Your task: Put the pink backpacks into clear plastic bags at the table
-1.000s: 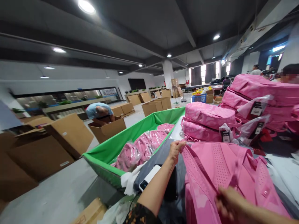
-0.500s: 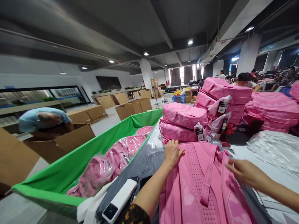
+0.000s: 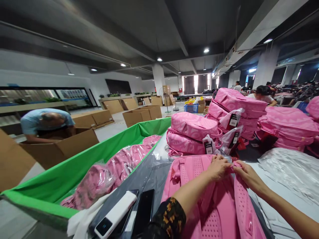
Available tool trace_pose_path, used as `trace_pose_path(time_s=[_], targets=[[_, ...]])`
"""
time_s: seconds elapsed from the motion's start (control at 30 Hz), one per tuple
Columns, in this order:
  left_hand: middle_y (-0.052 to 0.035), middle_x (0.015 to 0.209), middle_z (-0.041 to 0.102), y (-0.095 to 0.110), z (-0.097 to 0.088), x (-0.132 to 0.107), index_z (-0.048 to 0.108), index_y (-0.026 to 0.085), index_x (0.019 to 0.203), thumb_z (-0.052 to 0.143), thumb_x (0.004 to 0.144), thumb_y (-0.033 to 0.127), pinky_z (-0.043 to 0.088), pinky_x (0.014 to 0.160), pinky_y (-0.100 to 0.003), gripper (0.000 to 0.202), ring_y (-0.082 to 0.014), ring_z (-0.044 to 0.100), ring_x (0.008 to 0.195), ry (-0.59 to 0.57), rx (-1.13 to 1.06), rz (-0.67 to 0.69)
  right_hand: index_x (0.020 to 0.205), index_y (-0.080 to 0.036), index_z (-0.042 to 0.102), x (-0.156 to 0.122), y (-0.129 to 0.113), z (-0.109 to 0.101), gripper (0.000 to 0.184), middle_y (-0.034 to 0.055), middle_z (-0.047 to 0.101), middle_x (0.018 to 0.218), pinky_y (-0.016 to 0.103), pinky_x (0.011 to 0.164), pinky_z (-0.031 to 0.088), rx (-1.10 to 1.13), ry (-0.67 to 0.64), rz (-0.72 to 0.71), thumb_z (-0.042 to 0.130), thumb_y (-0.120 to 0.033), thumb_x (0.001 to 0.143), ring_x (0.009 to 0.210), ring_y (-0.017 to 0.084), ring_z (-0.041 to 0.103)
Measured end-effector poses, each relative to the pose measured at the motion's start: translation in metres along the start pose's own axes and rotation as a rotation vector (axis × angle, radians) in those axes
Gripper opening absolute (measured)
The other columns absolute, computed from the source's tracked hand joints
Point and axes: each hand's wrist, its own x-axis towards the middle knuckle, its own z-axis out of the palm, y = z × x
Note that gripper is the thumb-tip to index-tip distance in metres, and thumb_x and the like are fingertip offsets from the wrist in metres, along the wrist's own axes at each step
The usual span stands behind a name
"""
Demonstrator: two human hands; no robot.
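Backpack, pink, lying straps-up on a dark-covered table before the wearer; its near end is cut off by the lower edge of view, and the left forearm covers part of its panel. Left hand: fingers bent over the strap at the pack's far end, tips partly concealed, so whether they grip cannot be told. Right hand: thumb and forefinger pinching the upper end of the strap, just beside the left; its remaining fingers are largely hidden. Dark patterned sleeve cropped below. To the left, a white device with a dark display and a black phone, the latter partly behind the sleeve. Right, heaped clear plastic, its separate pieces hard to distinguish. Beyond the table's left edge, a green-lined bin contains pink bags in film, outlines blurred by glare. Past the backpack, two stacked packs partly block a taller pile. Farther left, a person in blue bends over a carton, which conceals the hands.
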Motion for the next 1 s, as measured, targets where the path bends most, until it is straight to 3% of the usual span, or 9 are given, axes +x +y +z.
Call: trace_pose_path(time_s=[0.2, 0.33, 0.43, 0.57, 0.7, 0.77, 0.83, 0.93, 1.0], targets=[[-0.0054, 0.124, 0.072, -0.007, -0.017, -0.029, 0.070, 0.025, 0.118, 0.053, 0.101, 0.016, 0.030, 0.113, -0.046, 0.026, -0.0222, 0.052, 0.128, 0.087, 0.183, 0.056, 0.078, -0.024, 0.055, 0.011, -0.016, -0.007, 0.043, 0.0006, 0.057, 0.067, 0.030, 0.061, 0.041, -0.130, -0.034, -0.227, 0.046, -0.066, 0.083, 0.062, 0.019, 0.051], [-0.0069, 0.128, 0.070, -0.002, -0.014, -0.023, 0.069, 0.025, 0.125, 0.068, 0.095, 0.035, 0.038, 0.104, -0.043, 0.032, -0.0254, 0.055, 0.123, 0.062, 0.204, -0.042, 0.085, -0.023, 0.056, 0.011, -0.022, 0.000, 0.039, 0.0026, 0.063, 0.073, 0.030, 0.065, 0.044, -0.155, -0.199, -0.347, 0.047, -0.062, 0.087, 0.068, 0.021, 0.056], [-0.0035, 0.130, 0.069, 0.006, -0.017, -0.016, 0.074, 0.027, 0.113, 0.069, 0.094, 0.049, 0.041, 0.099, -0.040, 0.030, -0.0258, 0.053, 0.126, 0.062, 0.225, 0.013, 0.085, -0.024, 0.057, 0.007, -0.017, -0.007, 0.044, 0.0017, 0.060, 0.071, 0.030, 0.063, 0.045, -0.139, -0.122, -0.336, 0.046, -0.066, 0.086, 0.064, 0.020, 0.054], [-0.0105, 0.126, 0.070, 0.017, -0.027, -0.027, 0.072, 0.019, 0.111, 0.052, 0.103, 0.025, 0.033, 0.114, -0.041, 0.023, -0.0252, 0.052, 0.133, 0.129, 0.236, -0.016, 0.087, -0.023, 0.057, 0.004, -0.004, -0.024, 0.049, 0.0009, 0.058, 0.073, 0.030, 0.062, 0.046, -0.098, -0.031, -0.267, 0.046, -0.071, 0.085, 0.065, 0.019, 0.053], [-0.0119, 0.088, 0.075, 0.026, -0.036, -0.055, 0.075, 0.015, 0.094, 0.053, 0.092, 0.006, 0.041, 0.109, -0.043, 0.024, -0.0277, 0.067, 0.108, 0.053, 0.025, -0.329, 0.084, -0.023, 0.056, 0.011, 0.003, -0.023, 0.052, 0.0020, 0.058, 0.074, 0.031, 0.062, 0.047, -0.096, -0.003, -0.231, 0.043, -0.073, 0.085, 0.068, 0.020, 0.054], [-0.0045, 0.066, 0.070, 0.032, -0.036, -0.074, 0.075, 0.018, 0.076, 0.064, 0.086, 0.012, 0.052, 0.086, -0.037, 0.015, -0.0238, 0.069, 0.077, -0.061, -0.053, -0.375, 0.082, -0.024, 0.053, 0.018, 0.005, -0.015, 0.052, 0.0021, 0.057, 0.073, 0.031, 0.061, 0.045, -0.126, -0.005, -0.236, 0.038, -0.073, 0.086, 0.066, 0.019, 0.053], [0.0038, 0.051, 0.059, 0.044, -0.031, -0.101, 0.069, 0.020, 0.062, 0.072, 0.082, 0.021, 0.048, 0.061, -0.027, 0.020, -0.0154, 0.058, 0.053, -0.242, -0.247, -0.381, 0.081, -0.024, 0.050, 0.028, 0.007, -0.004, 0.051, 0.0019, 0.056, 0.072, 0.030, 0.058, 0.044, -0.151, -0.023, -0.245, 0.032, -0.071, 0.088, 0.064, 0.019, 0.051], [0.0075, 0.048, 0.046, 0.072, -0.011, -0.153, 0.060, 0.020, 0.057, 0.073, 0.082, 0.037, 0.033, 0.046, -0.024, 0.032, -0.0099, 0.042, 0.045, -0.444, -0.791, -0.462, 0.078, -0.025, 0.046, 0.046, 0.008, 0.014, 0.049, 0.0021, 0.057, 0.071, 0.029, 0.058, 0.044, -0.175, -0.071, -0.276, 0.028, -0.069, 0.089, 0.063, 0.018, 0.052], [0.0059, 0.054, 0.046, 0.090, 0.004, -0.189, 0.063, 0.022, 0.062, 0.072, 0.082, 0.051, 0.033, 0.047, -0.026, 0.036, -0.0120, 0.044, 0.049, -0.386, -1.020, -0.569, 0.076, -0.025, 0.045, 0.057, 0.008, 0.030, 0.046, 0.0026, 0.058, 0.069, 0.030, 0.058, 0.044, -0.210, -0.116, -0.311, 0.029, -0.066, 0.088, 0.063, 0.019, 0.054]])
